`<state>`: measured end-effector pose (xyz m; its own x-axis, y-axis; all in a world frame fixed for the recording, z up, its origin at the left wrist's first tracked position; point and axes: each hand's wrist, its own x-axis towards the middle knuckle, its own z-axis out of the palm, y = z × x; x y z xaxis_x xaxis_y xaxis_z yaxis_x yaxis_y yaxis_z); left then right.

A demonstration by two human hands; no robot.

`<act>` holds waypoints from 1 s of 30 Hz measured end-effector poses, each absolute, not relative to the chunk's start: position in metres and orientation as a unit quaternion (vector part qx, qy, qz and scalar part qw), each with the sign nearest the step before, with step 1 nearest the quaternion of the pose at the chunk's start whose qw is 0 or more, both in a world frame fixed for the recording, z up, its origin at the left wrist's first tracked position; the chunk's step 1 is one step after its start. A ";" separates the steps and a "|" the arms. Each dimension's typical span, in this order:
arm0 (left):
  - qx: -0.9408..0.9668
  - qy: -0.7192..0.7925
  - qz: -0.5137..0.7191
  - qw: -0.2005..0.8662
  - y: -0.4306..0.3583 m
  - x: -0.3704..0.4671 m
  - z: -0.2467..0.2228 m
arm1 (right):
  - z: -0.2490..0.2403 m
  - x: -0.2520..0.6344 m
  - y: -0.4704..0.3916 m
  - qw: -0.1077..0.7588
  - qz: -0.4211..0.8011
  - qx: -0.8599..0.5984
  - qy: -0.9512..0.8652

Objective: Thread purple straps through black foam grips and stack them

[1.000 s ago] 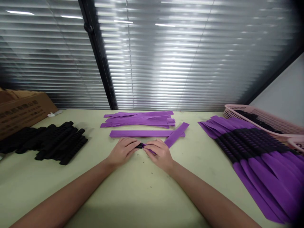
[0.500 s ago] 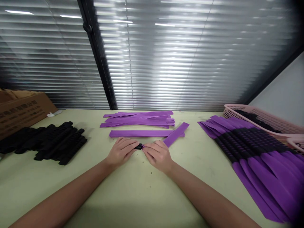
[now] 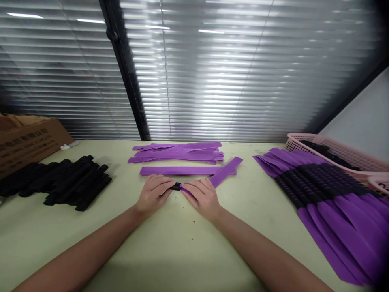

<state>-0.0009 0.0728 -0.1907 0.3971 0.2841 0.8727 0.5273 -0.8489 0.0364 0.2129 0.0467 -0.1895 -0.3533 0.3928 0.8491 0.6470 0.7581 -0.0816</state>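
1. Nine o'clock: piled black tubes (image 3: 74, 182), seemingly unused.
2. Left hand (image 3: 152, 193): fingers pinching one tube (image 3: 175, 186), at the dial's centre.
3. Twelve o'clock: loose strips (image 3: 179, 155), apparently left to do.
4. Right hand (image 3: 204, 196): fingers gripping a strip (image 3: 226, 172) at the tube's end, tail towards one o'clock; seemingly barely started.
5. Three o'clock: banded strips (image 3: 322, 186), looking done.

Dark printed Chinese characters (image 3: 39, 134) stand in slanting rows on the side of the brown cardboard box (image 3: 30, 144) at the left end of the worktop (image 3: 170, 243). The top row appears to end in "有限公司"; the remaining characters are too blurred to read.
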 end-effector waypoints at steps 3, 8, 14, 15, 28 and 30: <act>-0.831 -0.250 -0.478 0.134 0.073 -0.003 -0.191 | -0.191 0.214 0.047 0.472 -0.137 -0.318 -0.811; -0.843 -0.251 -0.456 0.133 0.072 -0.002 -0.188 | -0.191 0.214 0.048 0.487 -0.148 -0.297 -0.808; -0.844 -0.243 -0.464 0.116 0.071 0.000 -0.187 | -0.191 0.212 0.049 0.489 -0.102 -0.307 -0.810; -0.846 -0.246 -0.460 0.111 0.071 0.000 -0.187 | -0.192 0.213 0.049 0.490 -0.083 -0.308 -0.811; -0.837 -0.312 -0.447 0.050 0.071 0.001 -0.183 | -0.188 0.212 0.048 0.447 -0.017 -0.368 -0.815; -0.838 -0.328 -0.434 0.052 0.071 0.000 -0.183 | -0.187 0.212 0.049 0.436 -0.034 -0.386 -0.813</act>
<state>-0.0001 0.0709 -0.1827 0.4085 0.5045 0.7606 0.5940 -0.7797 0.1982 0.2117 0.0492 -0.1866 -0.3227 0.5974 0.7341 0.6564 0.7001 -0.2812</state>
